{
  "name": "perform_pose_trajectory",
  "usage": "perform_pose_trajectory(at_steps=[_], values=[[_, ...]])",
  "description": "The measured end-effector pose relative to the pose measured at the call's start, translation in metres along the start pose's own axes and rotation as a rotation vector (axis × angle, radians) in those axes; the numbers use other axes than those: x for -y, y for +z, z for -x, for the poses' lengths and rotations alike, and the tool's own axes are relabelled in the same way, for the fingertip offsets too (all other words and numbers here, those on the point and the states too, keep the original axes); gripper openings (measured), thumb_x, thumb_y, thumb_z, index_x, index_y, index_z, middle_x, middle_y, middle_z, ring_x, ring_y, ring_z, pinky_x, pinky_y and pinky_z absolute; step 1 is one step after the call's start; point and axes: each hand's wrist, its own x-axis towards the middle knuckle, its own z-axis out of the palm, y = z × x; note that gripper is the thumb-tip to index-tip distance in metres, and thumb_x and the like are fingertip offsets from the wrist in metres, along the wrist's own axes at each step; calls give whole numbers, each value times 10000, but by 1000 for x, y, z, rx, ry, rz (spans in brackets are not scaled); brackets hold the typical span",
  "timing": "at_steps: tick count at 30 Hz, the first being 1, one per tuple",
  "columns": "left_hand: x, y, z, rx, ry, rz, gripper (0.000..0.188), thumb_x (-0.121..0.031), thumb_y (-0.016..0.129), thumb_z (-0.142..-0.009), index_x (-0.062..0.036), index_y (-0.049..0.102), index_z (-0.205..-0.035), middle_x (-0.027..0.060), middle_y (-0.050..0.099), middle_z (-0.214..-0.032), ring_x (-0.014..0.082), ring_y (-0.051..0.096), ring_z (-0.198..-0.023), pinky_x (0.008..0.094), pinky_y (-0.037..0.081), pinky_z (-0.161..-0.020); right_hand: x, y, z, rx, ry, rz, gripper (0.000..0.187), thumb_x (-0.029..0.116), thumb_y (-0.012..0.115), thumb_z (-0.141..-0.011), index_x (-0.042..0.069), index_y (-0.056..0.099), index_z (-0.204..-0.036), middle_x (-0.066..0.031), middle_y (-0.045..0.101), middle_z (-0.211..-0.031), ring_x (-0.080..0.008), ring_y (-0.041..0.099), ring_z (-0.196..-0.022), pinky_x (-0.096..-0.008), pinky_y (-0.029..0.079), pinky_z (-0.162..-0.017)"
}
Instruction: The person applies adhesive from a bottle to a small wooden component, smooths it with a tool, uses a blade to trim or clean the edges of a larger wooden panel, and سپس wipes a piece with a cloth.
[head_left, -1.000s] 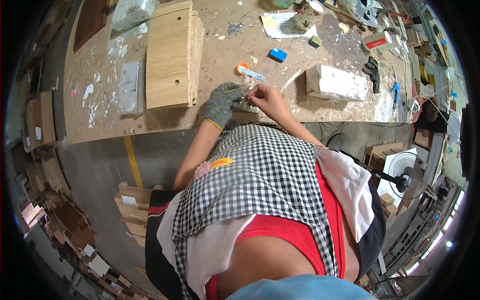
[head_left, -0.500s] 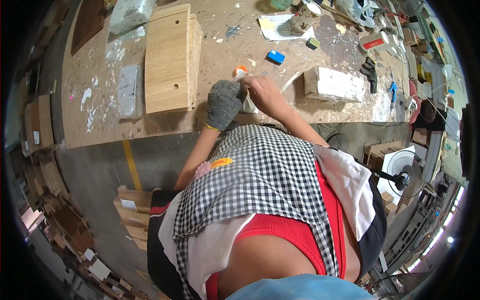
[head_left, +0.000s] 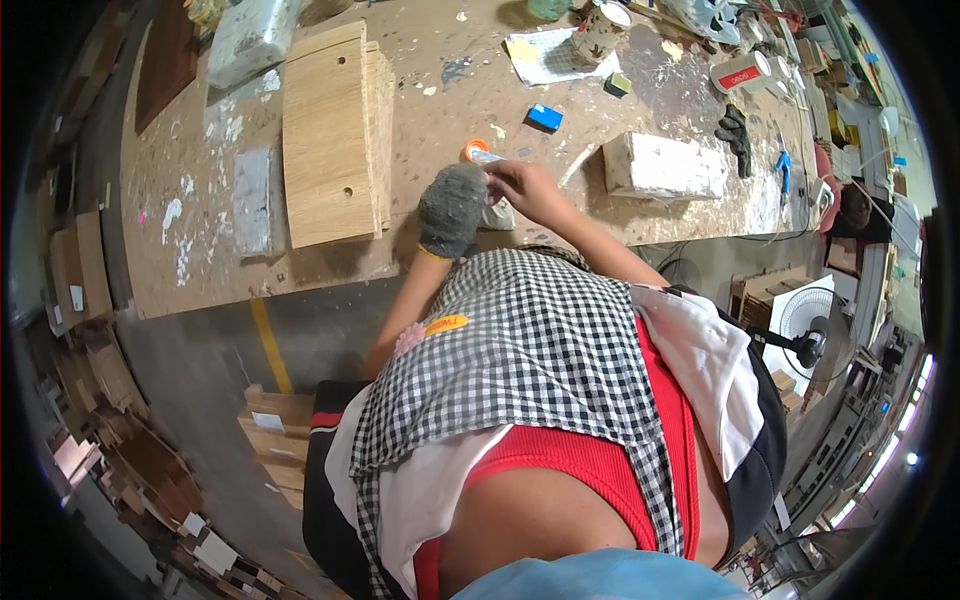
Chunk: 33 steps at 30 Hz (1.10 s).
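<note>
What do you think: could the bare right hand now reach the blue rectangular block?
Probably yes: the blue rectangular block lies just beyond the bare right hand, with nothing visible standing between them.

The glove [head_left: 450,207] is rough cloth, the boards [head_left: 325,140] smooth wood, the orange piece [head_left: 470,147] perhaps plastic

The left hand [head_left: 450,212] wears a grey glove [head_left: 458,190] with a yellow edge, and the right hand [head_left: 532,190] is bare. The apron [head_left: 520,350] has little black and white checks, a pink flower patch [head_left: 408,340] and a yellow oval patch [head_left: 447,324]. Under it is a red ribbed top [head_left: 575,465]. The jacket [head_left: 700,370] is white and black, with a red stripe [head_left: 326,420]. The light blue cloth [head_left: 600,576] lowest down may be a mask.
</note>
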Motion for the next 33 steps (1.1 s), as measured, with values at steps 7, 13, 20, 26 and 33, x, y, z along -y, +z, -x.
perform_pose_trajectory(at_steps=[7, 13, 20, 26, 33], values=[[-4, 1, -10, -127, -338, 215, 175, -45, 642, -876, -20, 656, -1049, 164, 669, -1032, 332, 655, -928, 400, 531, -838, -6, -8, -15, 158, 209, -490, 278, 108, 552, -1030, -49, 626, -1247, -49, 699, -863, -108, 684, -755, -239, 544, -693], [-6, -10, -17, -96, -345, 156, 170, -70, 654, -888, -21, 668, -1050, 160, 675, -1053, 333, 656, -964, 399, 518, -884, -8, -28, -28, 251, 148, -400, 230, 127, 626, -990, -12, 698, -1159, -30, 722, -819, -93, 687, -737, -240, 546, -661], [-12, -24, -32, 25, -410, 331, 156, -70, 672, -896, -18, 693, -1041, 151, 689, -1032, 312, 660, -954, 384, 525, -851, 17, -28, -25, -147, -409, 711, 181, 192, 737, -794, 75, 635, -888, -53, 624, -820, -284, 659, -702, -412, 521, -599], [-16, -31, -37, 13, -407, 266, 164, -117, 676, -900, -34, 704, -1039, 147, 696, -1003, 303, 666, -914, 376, 532, -819, -2, -12, -16, -42, 70, 62, 219, 126, 693, -877, 44, 593, -1054, -62, 599, -882, -101, 603, -808, -273, 491, -692], [-14, -32, -22, 90, -272, 81, 188, -128, 632, -911, -51, 701, -1070, 137, 695, -1012, 298, 670, -925, 386, 538, -804, -2, -34, -22, 94, -391, 438, 155, 92, 608, -948, 36, 635, -1089, -122, 621, -974, -272, 648, -906, -373, 524, -784]])
